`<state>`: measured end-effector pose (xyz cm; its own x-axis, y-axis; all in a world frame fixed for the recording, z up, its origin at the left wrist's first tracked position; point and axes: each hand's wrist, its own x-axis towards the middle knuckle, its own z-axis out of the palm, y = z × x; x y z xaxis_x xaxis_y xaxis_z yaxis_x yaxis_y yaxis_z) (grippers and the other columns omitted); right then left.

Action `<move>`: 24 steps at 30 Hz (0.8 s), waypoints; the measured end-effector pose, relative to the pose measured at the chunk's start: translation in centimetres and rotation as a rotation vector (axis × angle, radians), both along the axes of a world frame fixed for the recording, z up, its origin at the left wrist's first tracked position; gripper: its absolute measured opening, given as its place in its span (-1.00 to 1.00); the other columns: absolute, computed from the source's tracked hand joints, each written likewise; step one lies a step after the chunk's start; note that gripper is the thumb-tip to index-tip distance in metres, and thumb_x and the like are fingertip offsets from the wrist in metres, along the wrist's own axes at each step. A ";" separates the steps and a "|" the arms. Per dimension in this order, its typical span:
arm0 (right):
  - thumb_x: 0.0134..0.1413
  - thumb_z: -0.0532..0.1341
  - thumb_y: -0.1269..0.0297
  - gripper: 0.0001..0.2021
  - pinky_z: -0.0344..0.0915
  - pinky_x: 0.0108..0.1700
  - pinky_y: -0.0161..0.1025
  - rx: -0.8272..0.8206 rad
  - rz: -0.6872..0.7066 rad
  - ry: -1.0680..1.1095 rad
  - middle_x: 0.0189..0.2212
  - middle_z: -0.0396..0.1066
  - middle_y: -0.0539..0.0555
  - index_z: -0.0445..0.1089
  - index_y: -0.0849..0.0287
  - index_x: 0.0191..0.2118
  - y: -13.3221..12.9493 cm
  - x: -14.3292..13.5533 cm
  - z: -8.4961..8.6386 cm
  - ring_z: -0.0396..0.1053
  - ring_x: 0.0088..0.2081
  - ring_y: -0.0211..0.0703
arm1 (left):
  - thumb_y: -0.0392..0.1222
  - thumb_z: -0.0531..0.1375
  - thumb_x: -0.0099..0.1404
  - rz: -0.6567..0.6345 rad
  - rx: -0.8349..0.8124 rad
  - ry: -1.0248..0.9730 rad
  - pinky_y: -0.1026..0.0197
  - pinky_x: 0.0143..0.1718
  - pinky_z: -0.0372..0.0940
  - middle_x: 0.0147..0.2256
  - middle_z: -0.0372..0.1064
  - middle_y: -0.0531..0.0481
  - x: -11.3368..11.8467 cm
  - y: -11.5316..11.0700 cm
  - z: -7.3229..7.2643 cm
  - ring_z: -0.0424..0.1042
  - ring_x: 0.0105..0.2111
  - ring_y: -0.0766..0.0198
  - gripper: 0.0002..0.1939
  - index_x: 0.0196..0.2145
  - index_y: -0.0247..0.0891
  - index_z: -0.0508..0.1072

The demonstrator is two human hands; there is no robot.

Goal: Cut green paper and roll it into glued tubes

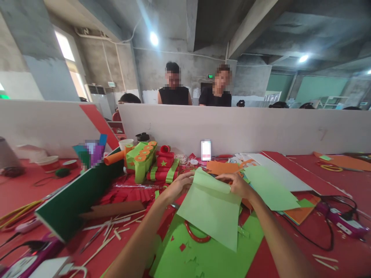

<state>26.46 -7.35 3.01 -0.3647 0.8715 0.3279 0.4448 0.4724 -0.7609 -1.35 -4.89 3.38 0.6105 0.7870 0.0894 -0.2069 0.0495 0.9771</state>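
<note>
A light green paper sheet is held up over a brighter green sheet, its far edge curled over into a loose roll. My left hand is closed on the curled edge's left end. At the right end my right hand pinches the same sheet. Under its near edge a red scissors handle sticks out on the bright green sheet. Small red and green scraps lie nearer me.
Paper models stand at the back left beside a dark green board. A lit phone leans on the white partition. Wooden sticks lie left, a purple power strip right. Two people stand beyond the partition.
</note>
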 end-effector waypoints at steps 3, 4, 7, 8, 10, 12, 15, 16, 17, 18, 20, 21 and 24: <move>-0.18 0.20 0.49 -0.48 0.40 -0.21 -0.23 -0.021 0.041 -0.023 -0.21 0.58 0.06 0.52 0.10 0.00 0.0 -0.1 -0.1 0.50 -0.20 0.01 | -0.06 0.34 0.11 -0.033 0.070 0.044 0.16 -0.21 0.36 -0.28 0.56 -0.13 0.0 -0.2 0.2 0.54 -0.27 0.11 -0.58 -0.08 -0.27 0.52; -0.18 0.20 0.49 -0.49 0.40 -0.21 -0.23 -0.017 0.050 -0.032 -0.22 0.58 0.06 0.53 0.10 -0.02 0.0 -0.2 -0.1 0.50 -0.20 0.01 | -0.04 0.36 0.10 -0.036 0.101 0.057 0.14 -0.21 0.36 -0.29 0.56 -0.13 0.0 -0.2 0.2 0.53 -0.27 0.09 -0.58 -0.11 -0.28 0.53; -0.17 0.21 0.48 -0.52 0.39 -0.20 -0.23 0.001 0.059 -0.037 -0.23 0.58 0.06 0.55 0.09 -0.04 0.1 -0.4 -0.2 0.50 -0.21 -0.01 | 0.02 0.37 0.07 -0.044 0.177 0.091 0.11 -0.25 0.38 -0.34 0.57 -0.16 0.1 -0.3 0.4 0.54 -0.30 0.04 -0.58 -0.19 -0.32 0.58; -0.18 0.21 0.48 -0.51 0.39 -0.20 -0.23 -0.001 0.061 -0.036 -0.23 0.58 0.05 0.54 0.08 -0.04 0.1 -0.5 -0.2 0.50 -0.22 -0.02 | 0.04 0.37 0.07 -0.047 0.192 0.103 0.10 -0.28 0.38 -0.36 0.57 -0.17 0.1 -0.3 0.4 0.54 -0.32 0.03 -0.59 -0.22 -0.33 0.59; -0.18 0.20 0.49 -0.50 0.40 -0.21 -0.23 -0.011 0.067 -0.031 -0.22 0.58 0.05 0.54 0.07 -0.03 0.0 -0.5 -0.2 0.51 -0.23 -0.04 | 0.05 0.35 0.08 -0.043 0.212 0.125 0.11 -0.34 0.38 -0.40 0.57 -0.16 0.2 -0.2 0.4 0.54 -0.37 0.03 -0.61 -0.26 -0.33 0.61; -0.15 0.22 0.46 -0.51 0.40 -0.19 -0.22 -0.015 0.070 -0.026 -0.20 0.58 0.05 0.53 0.07 -0.02 0.0 -0.6 -0.1 0.50 -0.22 -0.05 | 0.04 0.35 0.09 -0.017 0.229 0.148 0.13 -0.39 0.38 -0.45 0.56 -0.14 0.2 0.0 0.3 0.53 -0.42 0.05 -0.62 -0.28 -0.34 0.61; -0.08 0.25 0.37 -0.60 0.39 -0.16 -0.21 -0.037 0.073 -0.040 -0.18 0.57 0.07 0.53 0.09 -0.04 0.0 -0.4 -0.1 0.49 -0.17 -0.02 | 0.01 0.35 0.07 0.043 0.256 0.187 0.16 -0.44 0.35 -0.51 0.53 -0.11 0.3 0.4 0.1 0.50 -0.48 0.08 -0.64 -0.33 -0.37 0.62; -0.06 0.24 0.34 -0.66 0.39 -0.18 -0.21 -0.050 0.071 -0.062 -0.21 0.57 0.06 0.55 0.11 -0.10 0.0 -0.3 -0.1 0.49 -0.18 -0.01 | 0.01 0.34 0.07 0.056 0.266 0.199 0.16 -0.45 0.34 -0.52 0.52 -0.10 0.2 0.5 0.0 0.49 -0.50 0.10 -0.65 -0.35 -0.38 0.62; -0.03 0.23 0.32 -0.73 0.39 -0.21 -0.23 -0.060 0.065 -0.091 -0.25 0.57 0.06 0.56 0.13 -0.17 0.1 -0.2 -0.2 0.49 -0.22 -0.02 | 0.00 0.34 0.07 0.066 0.278 0.211 0.17 -0.46 0.33 -0.54 0.51 -0.09 0.2 0.6 -0.1 0.47 -0.52 0.12 -0.66 -0.37 -0.39 0.62; -0.01 0.22 0.31 -0.79 0.38 -0.25 -0.25 -0.068 0.056 -0.121 -0.31 0.57 0.05 0.57 0.15 -0.25 0.1 -0.1 -0.3 0.49 -0.26 -0.03 | 0.00 0.33 0.08 0.078 0.293 0.225 0.19 -0.47 0.32 -0.55 0.50 -0.08 0.2 0.7 -0.2 0.45 -0.54 0.15 -0.66 -0.39 -0.39 0.62; 0.02 0.21 0.28 -0.84 0.34 -0.32 -0.28 -0.071 0.033 -0.164 -0.39 0.56 0.02 0.55 0.17 -0.37 0.2 0.0 -0.5 0.48 -0.33 -0.08 | 0.01 0.32 0.09 0.108 0.325 0.251 0.22 -0.51 0.27 -0.57 0.48 -0.06 0.1 1.0 -0.4 0.41 -0.56 0.19 -0.66 -0.42 -0.39 0.62; 0.02 0.22 0.27 -0.84 0.32 -0.34 -0.30 -0.068 0.026 -0.171 -0.40 0.56 0.01 0.54 0.17 -0.39 0.3 0.0 -0.5 0.47 -0.34 -0.09 | 0.01 0.31 0.10 0.123 0.338 0.261 0.23 -0.52 0.25 -0.57 0.47 -0.06 0.1 1.1 -0.5 0.40 -0.57 0.20 -0.66 -0.43 -0.39 0.62; 0.01 0.23 0.26 -0.85 0.31 -0.34 -0.31 -0.057 0.020 -0.169 -0.38 0.56 0.00 0.54 0.17 -0.37 0.3 0.0 -0.6 0.47 -0.32 -0.09 | 0.02 0.29 0.10 0.142 0.352 0.278 0.25 -0.55 0.20 -0.59 0.46 -0.04 0.0 1.2 -0.6 0.37 -0.57 0.21 -0.65 -0.43 -0.40 0.61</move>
<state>26.47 -7.01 2.41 -0.4276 0.8790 0.2109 0.5595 0.4406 -0.7020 -1.35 -3.73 2.83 0.5373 0.8156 0.2146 0.0842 -0.3050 0.9486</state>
